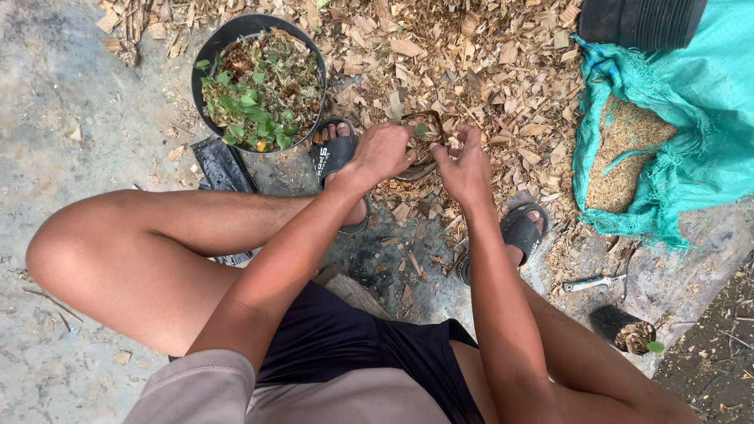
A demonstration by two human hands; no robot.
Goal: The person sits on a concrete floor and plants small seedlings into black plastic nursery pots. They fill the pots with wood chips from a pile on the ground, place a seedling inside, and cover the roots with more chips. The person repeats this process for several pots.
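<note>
I am squatting over a heap of wood chips [471, 71]. My left hand [382, 151] and my right hand [463, 165] are both closed around a small dark pot [424, 141] stuffed with chips, with a tiny green leaf showing at its top. The left hand grips the pot's left rim. On its right side, my right hand's fingers press in. The pot hangs just above the ground between my two sandalled feet.
A big black pot [259, 82] of green seedlings stands at the upper left. A teal woven sack [691, 110] of husks lies open at the right, a black ribbed pot [640, 22] behind it. A metal tool [591, 283] and a small filled bag [624, 328] lie lower right.
</note>
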